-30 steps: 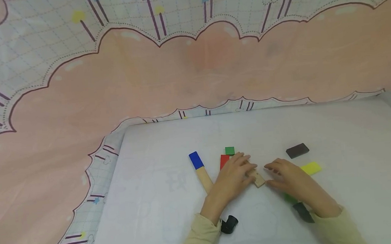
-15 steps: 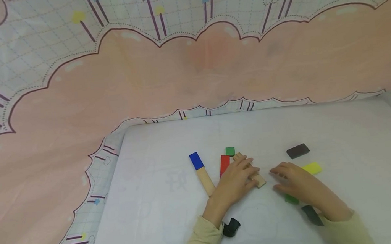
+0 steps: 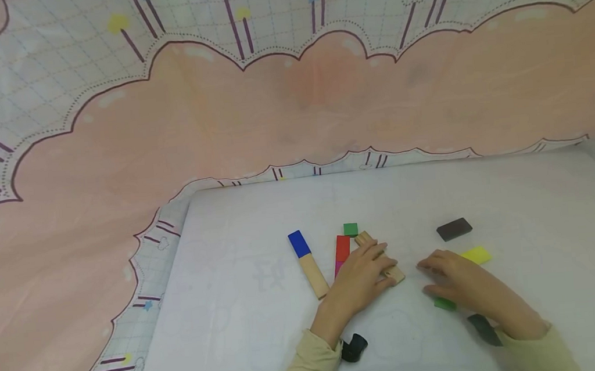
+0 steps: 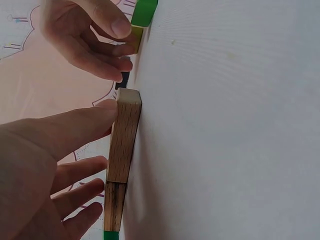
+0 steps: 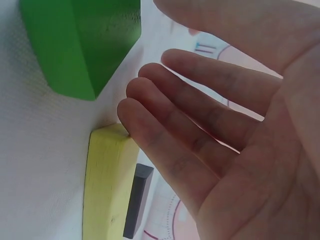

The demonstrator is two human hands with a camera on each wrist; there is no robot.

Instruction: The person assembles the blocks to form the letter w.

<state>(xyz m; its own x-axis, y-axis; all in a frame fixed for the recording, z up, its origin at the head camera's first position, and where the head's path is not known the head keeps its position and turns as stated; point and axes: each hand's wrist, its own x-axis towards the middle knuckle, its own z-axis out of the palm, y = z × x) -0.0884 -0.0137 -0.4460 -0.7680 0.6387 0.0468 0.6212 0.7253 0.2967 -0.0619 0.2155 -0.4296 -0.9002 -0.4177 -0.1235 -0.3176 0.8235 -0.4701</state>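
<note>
In the head view my left hand (image 3: 354, 277) lies over two plain wooden blocks set end to end. Seen from the left wrist, its thumb touches the near wooden block (image 4: 125, 142) close to the end, and its fingers reach loosely along the far wooden block (image 4: 115, 205). My right hand (image 3: 454, 278) hovers a little to the right, fingers relaxed and holding nothing. Beside it are a green block (image 5: 82, 45) and a yellow block (image 5: 107, 180), its little finger right at the yellow one's end.
Left of the hands, a blue block (image 3: 299, 243) meets a wooden block (image 3: 312, 274). A red block (image 3: 342, 245) adjoins a magenta block (image 3: 338, 267), partly hidden by the left hand. A small green block (image 3: 350, 229) and a dark block (image 3: 454, 229) lie farther back on the white table (image 3: 247, 341).
My right hand has drawn back to the right and toward me, away from the wooden blocks. My left hand has shifted slightly right and remains over them.
</note>
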